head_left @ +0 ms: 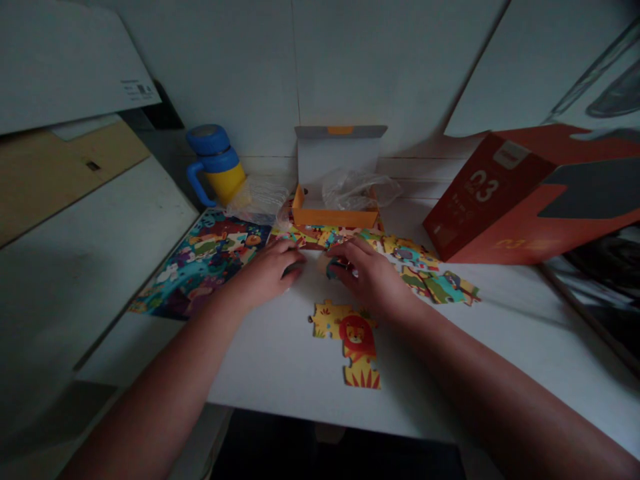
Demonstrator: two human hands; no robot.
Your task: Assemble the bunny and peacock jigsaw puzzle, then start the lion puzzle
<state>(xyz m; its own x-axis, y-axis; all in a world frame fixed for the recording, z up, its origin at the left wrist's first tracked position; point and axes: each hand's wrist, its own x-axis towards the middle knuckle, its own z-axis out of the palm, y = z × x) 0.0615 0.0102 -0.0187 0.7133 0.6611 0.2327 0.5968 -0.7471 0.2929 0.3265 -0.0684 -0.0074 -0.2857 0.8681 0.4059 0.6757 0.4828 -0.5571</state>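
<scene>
My right hand pinches a puzzle piece, partly teal and partly pale, just above the white table. To its left, my left hand has loosely curled fingers, with a gap between thumb and fingers and nothing visible in it. Nearer to me lies a joined group of yellow puzzle pieces with a red-maned lion. More puzzle pieces spread beyond both hands, partly hidden by them. Others, including a green and teal group, lie right of my right hand.
An open orange box with clear plastic wrap stands against the wall. Left of it are a blue and yellow mug and a dark, colourful picture sheet. A large red box stands at right, white drawers at left.
</scene>
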